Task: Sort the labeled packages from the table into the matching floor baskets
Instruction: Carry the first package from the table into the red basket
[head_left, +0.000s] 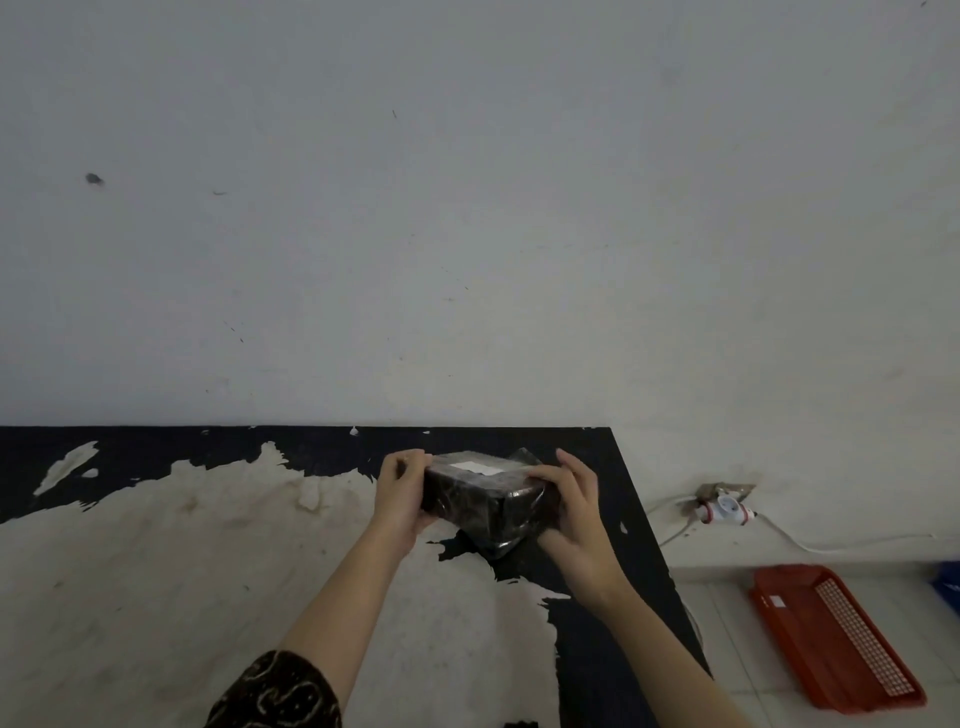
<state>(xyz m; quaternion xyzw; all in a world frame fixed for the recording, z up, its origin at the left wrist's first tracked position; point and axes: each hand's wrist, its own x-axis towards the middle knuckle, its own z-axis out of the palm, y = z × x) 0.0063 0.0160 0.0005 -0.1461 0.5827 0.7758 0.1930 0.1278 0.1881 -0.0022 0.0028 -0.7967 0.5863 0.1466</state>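
Package (480, 506), wrapped in glossy black plastic, sits near the bench's (156, 571) far right corner, held between both hands. On the floor right of the bench lies a red basket (836, 636) with a lattice bottom and a small white label on its near wall; nothing shows inside it. A blue one (948, 584) peeks in at the frame's right edge, contents hidden. The bench top is black, its coating peeled away over a wide pale patch, and its far edge meets a grey-white wall. A white plug adapter (724, 512) hangs at the wall's foot. The package is box-shaped, creased, with a white label on top. The left hand (402, 493) has its grip closed on the left end, the right hand (574, 506) on the right end.
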